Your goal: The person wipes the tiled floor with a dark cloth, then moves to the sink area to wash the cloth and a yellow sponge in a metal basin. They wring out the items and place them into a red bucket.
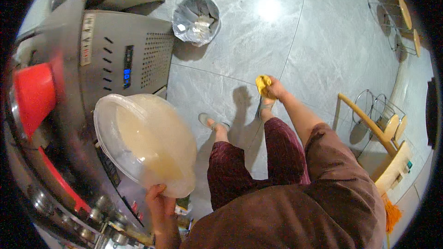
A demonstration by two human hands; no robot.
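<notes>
My left hand [160, 198] grips the lower rim of a large translucent plastic basin [114, 110], thumb on the inner side. The basin is tilted beside a steel appliance. A pale beige mass shows in and through its wall; I cannot tell whether it is batter or dough. My right hand [276, 89] is stretched out over the floor, closed around a crumpled yellow cloth or similar soft piece [263, 84]. That hand is well apart from the basin.
A bin lined with a clear bag [178, 36] holds some waste. The steel appliance [138, 24] has vent slots and a lit display. At far left is a red container [36, 96], partly blurred. Wooden-and-wire chairs or racks [367, 121] stand right on the grey tiled floor [235, 41].
</notes>
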